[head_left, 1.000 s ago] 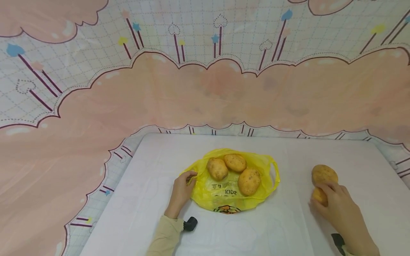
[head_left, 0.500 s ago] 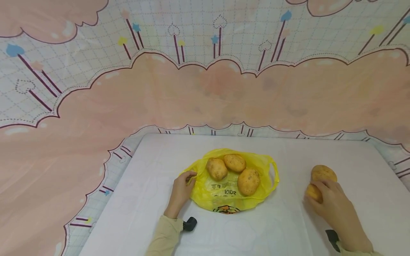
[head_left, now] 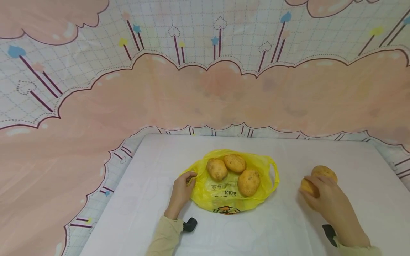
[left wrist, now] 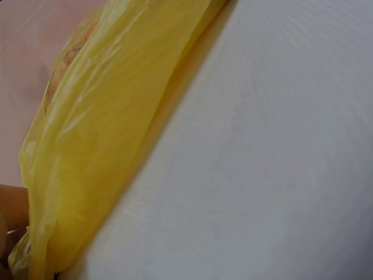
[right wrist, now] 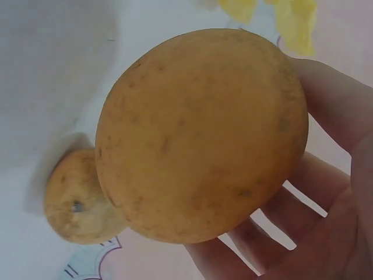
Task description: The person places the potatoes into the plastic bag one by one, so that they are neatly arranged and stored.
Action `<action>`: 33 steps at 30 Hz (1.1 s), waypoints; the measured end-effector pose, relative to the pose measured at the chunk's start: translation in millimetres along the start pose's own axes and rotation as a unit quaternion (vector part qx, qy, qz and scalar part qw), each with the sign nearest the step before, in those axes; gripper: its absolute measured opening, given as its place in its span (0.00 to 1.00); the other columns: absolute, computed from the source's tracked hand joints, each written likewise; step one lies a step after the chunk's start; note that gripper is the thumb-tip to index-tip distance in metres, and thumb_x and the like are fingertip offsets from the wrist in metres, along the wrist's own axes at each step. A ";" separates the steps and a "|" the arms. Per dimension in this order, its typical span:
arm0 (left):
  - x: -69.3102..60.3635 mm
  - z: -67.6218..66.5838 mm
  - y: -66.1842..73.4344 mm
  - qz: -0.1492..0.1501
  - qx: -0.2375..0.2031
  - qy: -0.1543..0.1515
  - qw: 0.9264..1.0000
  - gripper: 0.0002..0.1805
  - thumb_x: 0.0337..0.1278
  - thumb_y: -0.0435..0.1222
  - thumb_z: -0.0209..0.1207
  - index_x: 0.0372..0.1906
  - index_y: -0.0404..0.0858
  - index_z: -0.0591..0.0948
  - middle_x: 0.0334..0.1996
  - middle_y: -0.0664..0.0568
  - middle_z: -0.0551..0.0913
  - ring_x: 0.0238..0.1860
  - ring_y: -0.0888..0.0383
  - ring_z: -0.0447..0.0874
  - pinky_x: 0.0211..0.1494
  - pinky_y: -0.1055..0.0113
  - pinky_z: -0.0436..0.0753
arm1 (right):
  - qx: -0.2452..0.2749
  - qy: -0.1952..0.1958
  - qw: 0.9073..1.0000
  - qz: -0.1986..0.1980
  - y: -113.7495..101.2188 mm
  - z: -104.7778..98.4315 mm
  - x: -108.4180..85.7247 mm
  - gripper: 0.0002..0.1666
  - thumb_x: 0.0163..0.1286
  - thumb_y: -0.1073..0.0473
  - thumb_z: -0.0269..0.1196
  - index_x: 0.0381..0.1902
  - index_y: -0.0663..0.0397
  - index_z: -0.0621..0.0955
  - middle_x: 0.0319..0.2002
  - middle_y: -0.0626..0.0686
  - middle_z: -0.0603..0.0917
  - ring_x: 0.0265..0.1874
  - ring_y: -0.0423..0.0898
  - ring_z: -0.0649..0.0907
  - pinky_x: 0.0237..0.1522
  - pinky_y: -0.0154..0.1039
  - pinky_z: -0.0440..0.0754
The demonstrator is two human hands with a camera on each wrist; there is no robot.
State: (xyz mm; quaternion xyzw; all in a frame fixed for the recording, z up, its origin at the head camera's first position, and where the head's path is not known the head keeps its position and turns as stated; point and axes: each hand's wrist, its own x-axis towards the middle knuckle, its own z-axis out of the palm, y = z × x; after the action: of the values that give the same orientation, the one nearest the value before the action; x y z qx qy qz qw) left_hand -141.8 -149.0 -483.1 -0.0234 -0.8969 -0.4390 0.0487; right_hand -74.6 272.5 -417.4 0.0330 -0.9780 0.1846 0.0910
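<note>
Fabric printed with peach cloud shapes and a pale grid [head_left: 205, 96] hangs beyond your left hand [head_left: 182, 190] and your right hand [head_left: 333, 201]. Under both hands spreads a white covered table [head_left: 272, 227]. Between them, just beside your left hand, lies a thin yellow plastic bag with dark printing [head_left: 205, 199], its looped handle toward your right hand. Your left fingers and thumb pinch the bag's near-left edge. Cream sleeves [head_left: 164, 236] cover your forearms. Your right thumb and fingers grip a rounded yellow-brown potato [right wrist: 201, 137], well apart from the bag. Another speckled tan potato [head_left: 326, 171] sits just past your right knuckles, partly hidden by them. Three brown-spotted potatoes [head_left: 248, 182] rest inside the bag, to the right of your left hand. Small black devices [head_left: 190, 224] sit on the inner sides of your wrists.
</note>
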 end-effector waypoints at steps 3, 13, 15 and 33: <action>0.3 0.1 0.5 -0.001 -0.001 -0.001 1.000 0.11 0.64 0.26 0.60 0.50 0.33 0.83 0.48 0.42 0.86 0.50 0.47 0.83 0.56 0.52 0.82 | 0.009 0.020 1.000 -0.020 -2.6 -1.9 2.2 0.28 0.56 0.56 0.74 0.51 0.67 0.81 0.47 0.70 0.82 0.49 0.67 0.77 0.47 0.67 0.76; -0.9 0.8 -1.4 0.003 -0.002 -0.002 1.000 0.12 0.64 0.26 0.59 0.51 0.33 0.83 0.50 0.42 0.85 0.51 0.46 0.83 0.57 0.51 0.82 | 0.038 0.080 0.993 -0.081 -12.3 -6.5 8.7 0.25 0.53 0.58 0.76 0.47 0.63 0.83 0.37 0.60 0.83 0.35 0.55 0.77 0.32 0.49 0.76; -1.3 1.2 -2.3 0.004 -0.001 -0.003 1.000 0.12 0.64 0.26 0.59 0.51 0.33 0.83 0.50 0.42 0.85 0.51 0.46 0.83 0.57 0.51 0.82 | 0.043 0.082 0.992 -0.082 -14.6 -8.2 10.2 0.25 0.53 0.58 0.76 0.48 0.62 0.83 0.38 0.61 0.83 0.37 0.55 0.77 0.33 0.50 0.77; -0.8 0.2 -2.8 0.019 -0.004 0.003 1.000 0.12 0.62 0.26 0.61 0.50 0.33 0.83 0.51 0.40 0.85 0.50 0.46 0.83 0.56 0.52 0.82 | 0.066 0.082 0.990 -0.094 -41.1 -17.3 26.5 0.24 0.58 0.56 0.74 0.50 0.59 0.83 0.48 0.62 0.84 0.50 0.62 0.78 0.49 0.60 0.77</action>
State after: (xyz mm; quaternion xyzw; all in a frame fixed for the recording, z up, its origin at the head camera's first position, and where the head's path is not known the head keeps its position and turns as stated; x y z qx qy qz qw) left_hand -141.2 -150.6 -485.5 -0.0394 -0.8942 -0.4419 0.0593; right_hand -93.7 239.8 -381.9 0.1151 -0.9455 0.2419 0.1850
